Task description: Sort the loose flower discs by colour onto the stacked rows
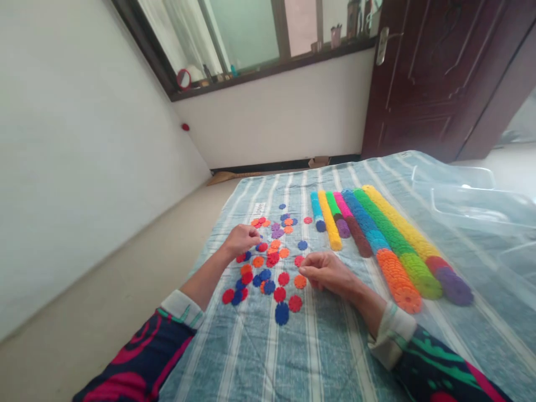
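Loose notched plastic discs in red, orange, blue and purple lie scattered over the striped cloth (255,357). My left hand (244,241) is closed in a pinch at the left side of the scatter, close to a red disc (262,247); what its fingertips hold, if anything, is too small to see. On the other side, my right hand (329,272) has thumb and forefinger pressed together beside an orange disc (300,281). Whatever may be between those fingers cannot be made out. Nearest to me lies a dark blue disc pile (282,314).
Right of my right hand, long rows of overlapped discs lie side by side, among them a yellow row (329,220) and an orange section (397,279). Clear plastic boxes (473,204) stand at the far right. A dark red door (439,72) is beyond.
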The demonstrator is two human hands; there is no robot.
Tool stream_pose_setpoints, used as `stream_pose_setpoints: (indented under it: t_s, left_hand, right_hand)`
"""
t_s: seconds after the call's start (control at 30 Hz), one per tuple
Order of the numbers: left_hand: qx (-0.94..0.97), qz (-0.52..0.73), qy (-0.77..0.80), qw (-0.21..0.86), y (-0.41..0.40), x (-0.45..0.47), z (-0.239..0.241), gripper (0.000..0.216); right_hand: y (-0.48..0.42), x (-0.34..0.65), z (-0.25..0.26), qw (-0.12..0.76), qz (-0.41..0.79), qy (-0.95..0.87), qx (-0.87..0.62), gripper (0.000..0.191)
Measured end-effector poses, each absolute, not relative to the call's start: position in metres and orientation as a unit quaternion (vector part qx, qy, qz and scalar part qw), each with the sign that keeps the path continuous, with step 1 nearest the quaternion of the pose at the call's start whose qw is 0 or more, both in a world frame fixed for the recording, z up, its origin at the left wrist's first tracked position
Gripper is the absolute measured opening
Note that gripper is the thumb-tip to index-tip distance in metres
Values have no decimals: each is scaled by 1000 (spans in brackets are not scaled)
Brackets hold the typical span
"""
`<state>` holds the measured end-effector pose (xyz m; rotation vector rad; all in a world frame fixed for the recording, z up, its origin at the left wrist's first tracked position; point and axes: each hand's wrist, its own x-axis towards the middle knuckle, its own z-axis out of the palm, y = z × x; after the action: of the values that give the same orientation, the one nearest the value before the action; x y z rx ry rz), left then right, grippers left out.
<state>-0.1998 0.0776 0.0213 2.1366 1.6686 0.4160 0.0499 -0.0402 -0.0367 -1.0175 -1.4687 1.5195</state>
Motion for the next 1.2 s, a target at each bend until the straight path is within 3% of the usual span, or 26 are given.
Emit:
stream_pose_setpoints:
  t_s: [0.33,0.73,0.93,1.03,1.2]
  left_hand:
    - [745,120,615,227,31,-242,14,17]
    - [840,144,520,60,27,-188,-6,17]
    - [872,150,457,87,15,-179,-9,20]
    - [845,202,482,116,25,-184,-8,18]
    - [791,178,584,47,54,-181,-5,17]
  right_hand:
    - [-46,52,-38,384,576,-588,-418,26]
    - [-49,51,-35,379,561,-594,-434,28]
    - [-49,51,-36,371,556,-598,-441,27]
    - [-49,50,-36,371,557,-594,-447,28]
    - [-48,49,-39,372,577,-582,-436,29]
